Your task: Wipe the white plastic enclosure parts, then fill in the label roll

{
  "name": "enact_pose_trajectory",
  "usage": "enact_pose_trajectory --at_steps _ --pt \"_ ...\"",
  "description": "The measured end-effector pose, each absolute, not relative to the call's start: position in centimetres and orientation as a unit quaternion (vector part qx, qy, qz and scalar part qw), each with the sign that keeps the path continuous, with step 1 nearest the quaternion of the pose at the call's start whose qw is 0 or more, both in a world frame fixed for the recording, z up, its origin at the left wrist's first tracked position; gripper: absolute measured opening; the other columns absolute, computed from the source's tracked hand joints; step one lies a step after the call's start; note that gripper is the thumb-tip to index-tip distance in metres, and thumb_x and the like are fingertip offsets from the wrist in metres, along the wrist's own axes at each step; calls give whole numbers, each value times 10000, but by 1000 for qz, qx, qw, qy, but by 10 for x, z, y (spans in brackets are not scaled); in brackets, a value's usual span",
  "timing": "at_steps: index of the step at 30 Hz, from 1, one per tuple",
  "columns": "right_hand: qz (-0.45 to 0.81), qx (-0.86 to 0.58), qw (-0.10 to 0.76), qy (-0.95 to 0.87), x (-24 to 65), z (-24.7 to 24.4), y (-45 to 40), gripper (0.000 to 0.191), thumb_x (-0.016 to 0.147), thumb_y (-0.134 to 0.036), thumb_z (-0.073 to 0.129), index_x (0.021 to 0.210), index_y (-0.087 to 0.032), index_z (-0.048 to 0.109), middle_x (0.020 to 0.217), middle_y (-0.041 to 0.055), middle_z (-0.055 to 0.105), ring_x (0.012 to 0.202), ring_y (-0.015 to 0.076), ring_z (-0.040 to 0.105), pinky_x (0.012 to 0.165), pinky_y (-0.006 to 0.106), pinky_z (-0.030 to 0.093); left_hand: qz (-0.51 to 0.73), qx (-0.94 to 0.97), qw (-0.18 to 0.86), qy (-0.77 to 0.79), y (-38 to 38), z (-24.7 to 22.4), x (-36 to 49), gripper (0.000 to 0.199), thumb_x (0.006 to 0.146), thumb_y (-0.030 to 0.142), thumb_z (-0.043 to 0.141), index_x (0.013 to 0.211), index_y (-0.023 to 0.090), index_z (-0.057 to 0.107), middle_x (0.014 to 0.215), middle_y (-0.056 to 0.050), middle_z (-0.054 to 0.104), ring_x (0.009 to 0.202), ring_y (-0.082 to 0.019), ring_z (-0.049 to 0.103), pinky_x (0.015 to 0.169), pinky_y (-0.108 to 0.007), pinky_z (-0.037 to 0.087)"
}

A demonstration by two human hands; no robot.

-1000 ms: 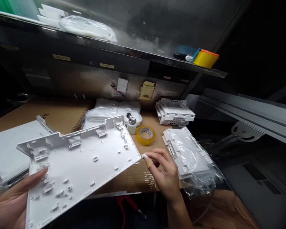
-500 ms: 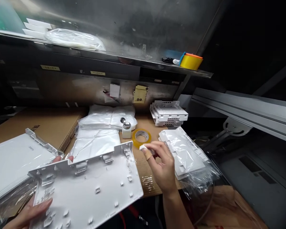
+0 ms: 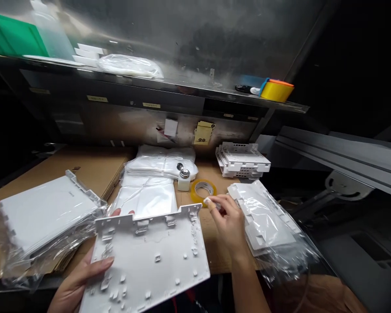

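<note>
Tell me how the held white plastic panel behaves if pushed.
The white plastic panel likely feels stiff: it looks flat though the left hand grips only one end. Its thin edges suggest lightness. The small protruding clips may snap under force.

Dark grey metal back panel (image 3: 189, 39), smudged, with a soft glare patch upper left. Long metal shelf (image 3: 185, 85) runs across, front face bearing small yellowish labels (image 3: 97, 99). Under it, a lower back wall (image 3: 127, 124), brownish sheen, with 1 white card (image 3: 171, 127) and 1 yellow card (image 3: 203, 133) on it. Brown worktop (image 3: 184, 200) below. Right side: pale grey metal rail (image 3: 339, 152) slanting down rightward, rounded bracket (image 3: 342, 184) beneath; dark grey panel (image 3: 348, 250) lower right. Light falls mid-scene; far left and upper right nearly black, details unreadable there.
</note>
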State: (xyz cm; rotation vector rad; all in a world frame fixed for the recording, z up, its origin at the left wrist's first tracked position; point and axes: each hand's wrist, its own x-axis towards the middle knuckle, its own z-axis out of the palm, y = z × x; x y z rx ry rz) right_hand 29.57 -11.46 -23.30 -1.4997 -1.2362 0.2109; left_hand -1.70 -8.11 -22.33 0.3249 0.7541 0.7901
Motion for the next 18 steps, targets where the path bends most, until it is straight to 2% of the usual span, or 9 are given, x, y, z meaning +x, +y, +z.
enact_pose_trajectory --at_steps 3,5,6,12,18 --pt "78 -619 577 -527 286 -221 -107 149 996 -303 676 1057 -224 787 996 47 712 721 134 607 592 264 509 409 203 780 428 -85 -223 4 1351 591 -18 860 1635 501 178 1333 -33 750 1081 -429 747 906 -507 668" --pt "88 -573 584 -569 266 -206 -103 140 994 -270 675 1071 -229 785 1004 45 709 688 117 588 571 251 499 420 218 767 434 -89 -218 27 1303 595 -30 854 1654 384 218 1308 -104 761 1090 -429 744 937 -502 652" --pt "95 -548 583 -592 254 -198 -100 140 993 -252 672 1076 -228 782 1009 46 709 684 112 591 567 246 500 420 221 768 430 -91 -215 39 1283 601 -37 855 1652 362 237 1295 -118 766 1086 -424 747 944 -499 648" --pt "67 -483 574 -658 211 -180 -85 132 988 -223 673 1073 -211 773 1025 56 720 800 136 699 670 245 562 452 221 771 390 -102 -203 82 1114 699 106 911 1610 405 345 1354 -75 743 1177 -380 725 1017 -429 613" --pt "49 -503 586 -633 220 -185 -89 146 983 -191 668 1079 -216 775 1034 59 712 813 137 701 682 247 576 446 210 785 375 -100 -206 84 1109 682 35 881 1592 420 376 1360 -53 742 1203 -359 716 1044 -392 590"
